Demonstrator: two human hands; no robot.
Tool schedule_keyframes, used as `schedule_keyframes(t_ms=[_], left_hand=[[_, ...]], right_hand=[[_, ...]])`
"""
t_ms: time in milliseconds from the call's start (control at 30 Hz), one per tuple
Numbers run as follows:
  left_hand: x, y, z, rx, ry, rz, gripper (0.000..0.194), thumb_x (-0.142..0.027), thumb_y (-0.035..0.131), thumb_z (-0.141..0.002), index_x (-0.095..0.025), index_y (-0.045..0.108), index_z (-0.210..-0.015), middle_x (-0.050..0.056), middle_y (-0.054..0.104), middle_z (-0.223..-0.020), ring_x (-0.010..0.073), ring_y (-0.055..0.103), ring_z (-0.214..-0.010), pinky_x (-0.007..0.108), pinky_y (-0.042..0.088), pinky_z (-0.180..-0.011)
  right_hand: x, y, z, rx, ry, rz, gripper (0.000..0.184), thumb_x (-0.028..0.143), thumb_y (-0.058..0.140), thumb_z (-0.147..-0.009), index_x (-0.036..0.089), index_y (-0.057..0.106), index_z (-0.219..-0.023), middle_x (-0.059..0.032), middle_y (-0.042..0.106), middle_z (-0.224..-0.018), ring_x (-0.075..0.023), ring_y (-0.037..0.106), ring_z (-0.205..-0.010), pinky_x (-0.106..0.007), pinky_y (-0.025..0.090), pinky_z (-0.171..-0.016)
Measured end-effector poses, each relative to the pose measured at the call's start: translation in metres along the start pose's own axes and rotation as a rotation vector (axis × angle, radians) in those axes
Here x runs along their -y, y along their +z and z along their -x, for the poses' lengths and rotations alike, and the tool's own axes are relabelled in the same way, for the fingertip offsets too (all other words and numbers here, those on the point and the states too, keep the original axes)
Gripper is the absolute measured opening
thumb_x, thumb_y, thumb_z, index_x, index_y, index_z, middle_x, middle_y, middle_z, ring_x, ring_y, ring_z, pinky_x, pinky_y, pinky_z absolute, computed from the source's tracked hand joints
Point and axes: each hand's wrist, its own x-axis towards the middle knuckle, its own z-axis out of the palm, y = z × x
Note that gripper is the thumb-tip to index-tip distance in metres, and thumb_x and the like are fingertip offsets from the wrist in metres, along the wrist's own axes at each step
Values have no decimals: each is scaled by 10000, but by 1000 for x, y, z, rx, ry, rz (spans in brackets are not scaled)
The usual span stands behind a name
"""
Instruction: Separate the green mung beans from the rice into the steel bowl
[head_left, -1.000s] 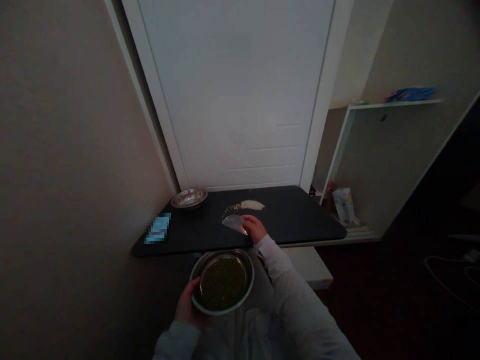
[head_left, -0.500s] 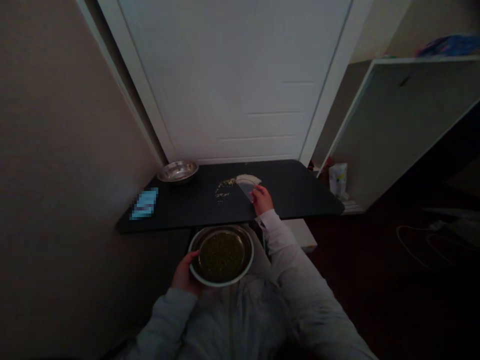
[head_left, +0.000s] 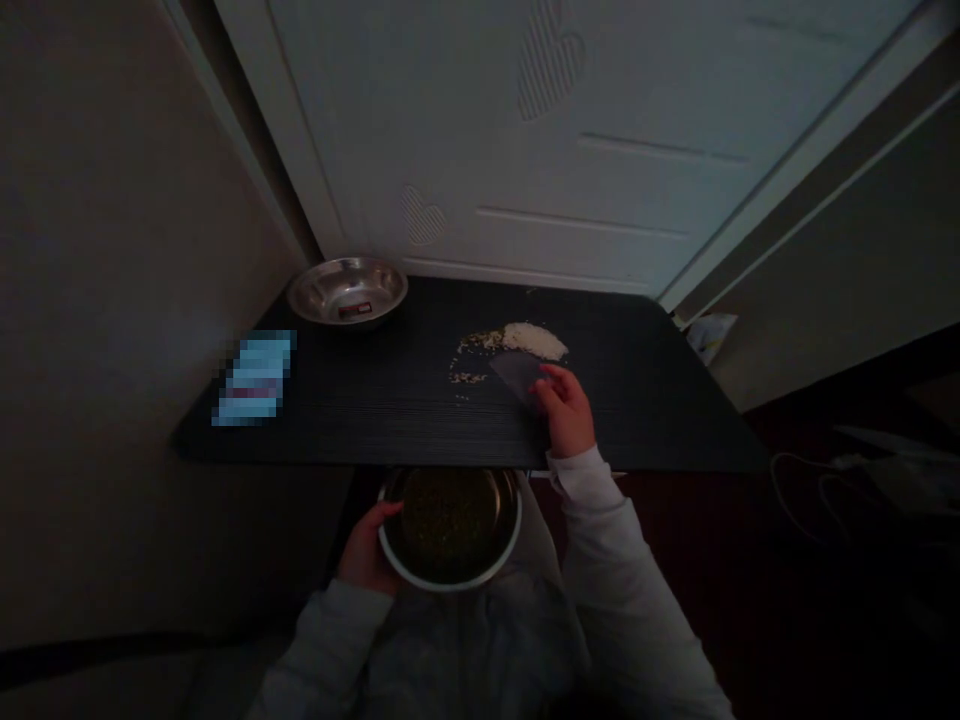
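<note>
My left hand (head_left: 365,548) grips the rim of a steel bowl (head_left: 450,524) of green grains, held just below the front edge of the black table (head_left: 375,410). My right hand (head_left: 566,412) rests on the table, pinching a thin flat card-like scraper (head_left: 516,374) whose edge lies on the tabletop. Just beyond the scraper lies a small pile of white rice (head_left: 534,340), with scattered mixed grains (head_left: 471,362) to its left.
An empty steel bowl (head_left: 347,291) stands at the table's back left corner. A blurred light-blue flat packet (head_left: 255,378) lies at the left. A white door (head_left: 540,140) rises behind the table and a wall closes the left side. Cables (head_left: 832,480) lie on the dark floor at right.
The view has tilted down and closer to the table. My right hand with the scraper has shifted slightly, still beside the grain pile. The bowl in my left hand stays under the table edge.
</note>
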Motion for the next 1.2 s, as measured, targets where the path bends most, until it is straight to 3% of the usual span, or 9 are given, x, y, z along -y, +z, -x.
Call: schedule_keyframes(t_ms=[133,367,667,800,933,1200], left_hand=[[-3,2,-7,29,-16,9,148,-133,462,-623,-109,605,-654,68,660,-578,244,606,-737,395,453,-694],[-7,10,-12,38,-9,19,211,-96,470,-595,-123,605,-754,54,679,-704,231,597,-789,374,445,-719],[-10,11,-21,-37,-17,47,169,-47,479,-582,-157,592,-641,-9,667,-621,181,609,-737,301,461,-685],[-11,12,-23,-90,15,29,174,-23,477,-568,-157,586,-586,-15,658,-589,175,608,-731,295,458,-694],[-14,14,-22,-151,-4,9,190,-39,455,-584,-164,574,-507,2,648,-549,184,605,-740,300,457,-694],[-11,13,-25,-62,-31,-28,167,-88,473,-561,-203,593,-545,23,665,-628,228,572,-853,347,444,-737]], right_hand=[[1,3,3,-16,5,124,276,271,507,-662,172,493,-919,28,510,-641,-76,463,-560,-202,349,-500],[4,8,4,-6,-42,348,269,260,478,-701,181,499,-958,11,516,-686,-88,480,-603,-222,380,-556],[15,13,7,89,-44,527,273,257,455,-730,191,506,-989,-8,547,-744,-104,499,-644,-236,395,-599],[18,13,9,122,-32,550,249,252,459,-725,199,526,-959,1,549,-722,-104,497,-639,-238,394,-601],[17,13,10,48,-36,489,250,251,452,-731,197,518,-966,-4,540,-735,-104,502,-654,-236,403,-601],[16,16,10,53,-60,570,261,245,452,-735,200,515,-984,-11,555,-759,-104,508,-650,-242,412,-610]])
